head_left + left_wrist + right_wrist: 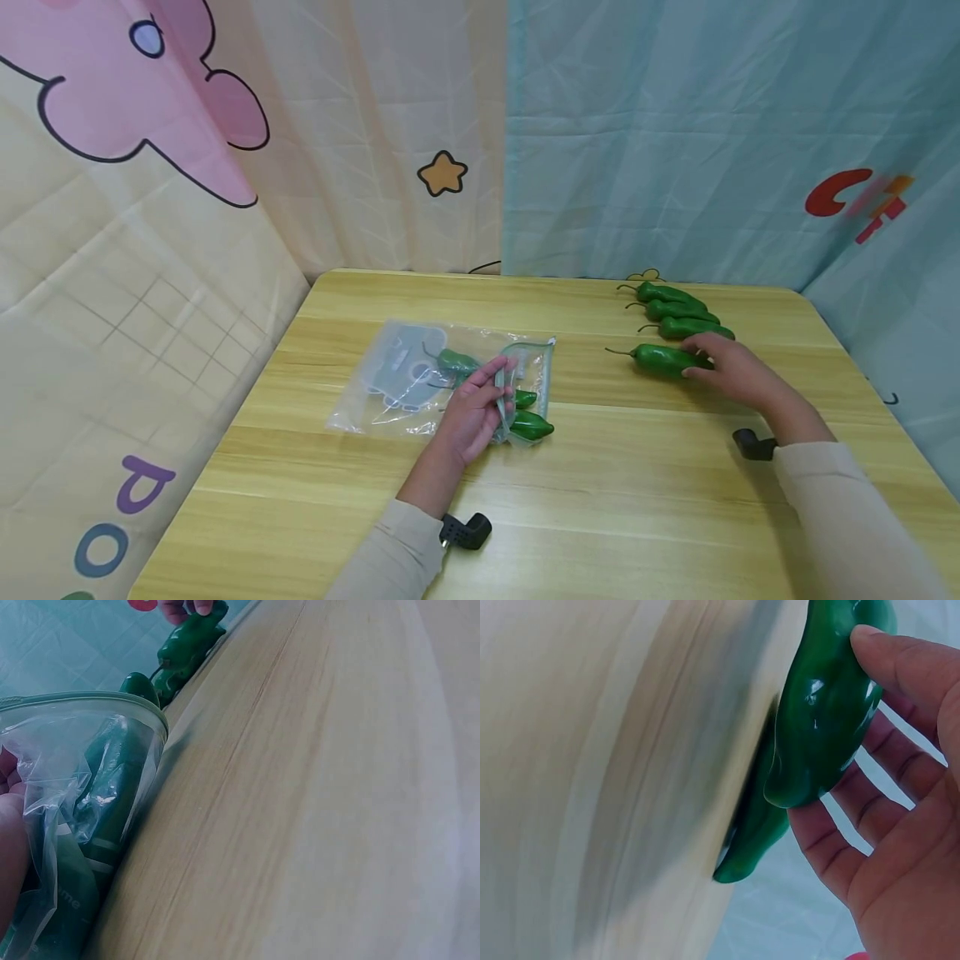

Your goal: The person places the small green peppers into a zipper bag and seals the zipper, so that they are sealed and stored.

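Observation:
A clear zip bag (352, 408) with a grey-blue print lies on the table, its mouth spread toward the right. Several green peppers (531, 427) show inside it, one low by the opening. My left hand (467, 417) holds the bag at its mouth; in the left wrist view the film partly hides the fingers. Over on the right, my right hand (731, 371) grips a long green pepper (658, 360) by its blunt end, the stem pointing left. Seen from the right wrist, the thumb lies on one side of this pepper (825, 705) and the fingers on the other.
Behind the held pepper, several more green peppers (678, 310) lie in a row near the back right of the wooden table (585, 508). Printed curtains (375, 125) hang along the back and sides. A black camera mount (467, 532) sits on each wrist.

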Available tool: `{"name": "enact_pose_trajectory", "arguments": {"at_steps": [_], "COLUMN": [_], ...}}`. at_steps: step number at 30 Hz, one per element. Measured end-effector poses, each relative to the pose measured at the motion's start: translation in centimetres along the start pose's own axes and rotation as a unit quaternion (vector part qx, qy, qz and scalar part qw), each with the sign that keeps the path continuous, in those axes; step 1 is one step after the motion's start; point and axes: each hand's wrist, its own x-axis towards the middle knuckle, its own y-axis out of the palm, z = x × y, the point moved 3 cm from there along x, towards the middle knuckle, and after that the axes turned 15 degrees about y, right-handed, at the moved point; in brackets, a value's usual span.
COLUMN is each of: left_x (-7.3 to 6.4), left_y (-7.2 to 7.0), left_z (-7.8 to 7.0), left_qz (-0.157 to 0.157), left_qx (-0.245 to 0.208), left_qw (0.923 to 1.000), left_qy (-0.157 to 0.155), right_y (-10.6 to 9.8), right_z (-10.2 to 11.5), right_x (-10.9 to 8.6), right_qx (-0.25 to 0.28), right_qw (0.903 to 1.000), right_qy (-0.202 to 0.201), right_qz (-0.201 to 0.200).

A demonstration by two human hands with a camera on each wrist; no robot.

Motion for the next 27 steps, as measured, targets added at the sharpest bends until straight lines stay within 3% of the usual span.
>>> {"name": "enact_pose_trajectory", "arguments": {"at_steps": [27], "left_x": [0.0], "left_y": [0.1], "left_z": [-0.2], "left_qz": [-0.002], "left_qx": [0.004], "left_qw": [1.0], "left_qy": [-0.002], "right_y": [1.8], "right_z": [6.3], "right_x": [-1.3], "right_qx": [-0.013], "right_qw": [0.9949], "right_qy": [-0.1], "right_qz": [-0.005]}}
